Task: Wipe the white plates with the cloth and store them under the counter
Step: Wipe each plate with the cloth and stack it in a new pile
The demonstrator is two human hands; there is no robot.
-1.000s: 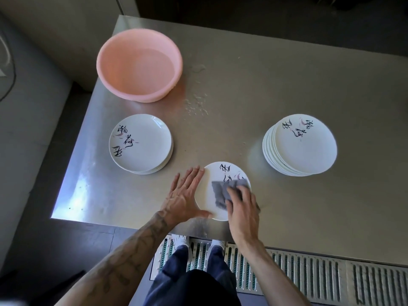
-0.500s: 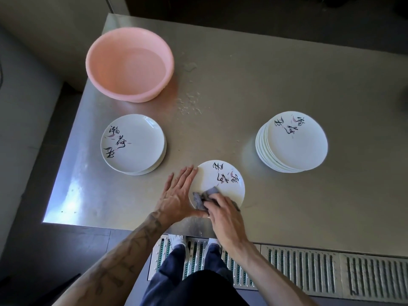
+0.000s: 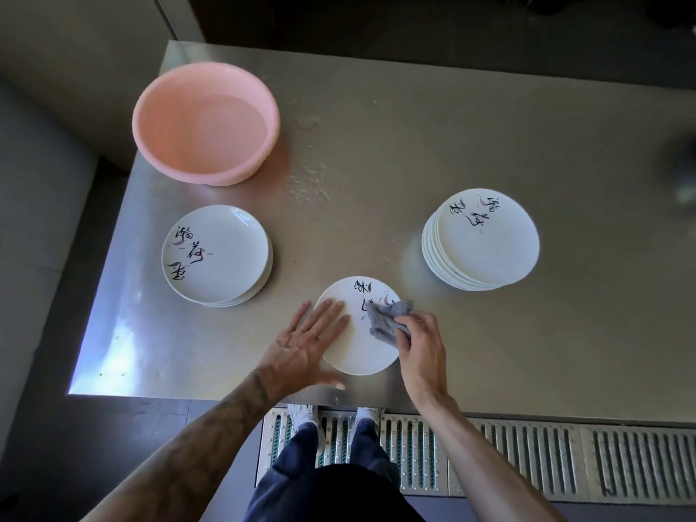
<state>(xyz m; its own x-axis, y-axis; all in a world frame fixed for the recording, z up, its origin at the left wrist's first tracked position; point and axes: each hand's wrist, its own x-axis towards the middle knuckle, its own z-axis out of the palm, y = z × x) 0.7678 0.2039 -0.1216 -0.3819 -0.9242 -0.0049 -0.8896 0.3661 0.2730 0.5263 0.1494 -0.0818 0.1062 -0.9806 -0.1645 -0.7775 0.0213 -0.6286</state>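
A single white plate (image 3: pixel 361 352) with black brush writing lies near the front edge of the steel counter (image 3: pixel 452 145). My left hand (image 3: pixel 305 340) lies flat with straight fingers, its fingertips pressing the plate's left rim. My right hand (image 3: pixel 422 344) grips a bunched grey cloth (image 3: pixel 386 318) against the plate's right half. A short stack of matching plates (image 3: pixel 216 254) stands to the left. A taller stack of plates (image 3: pixel 484 239) stands to the right.
A pink plastic basin (image 3: pixel 205 122) holding water sits at the counter's back left, with water drops beside it. Below the front edge are a metal floor grate (image 3: pixel 527 457) and my feet. A wall runs along the left.
My right hand has carried the cloth from the plate's lower left to its right side, bunching it up. The left hand stays pressed on the rim.
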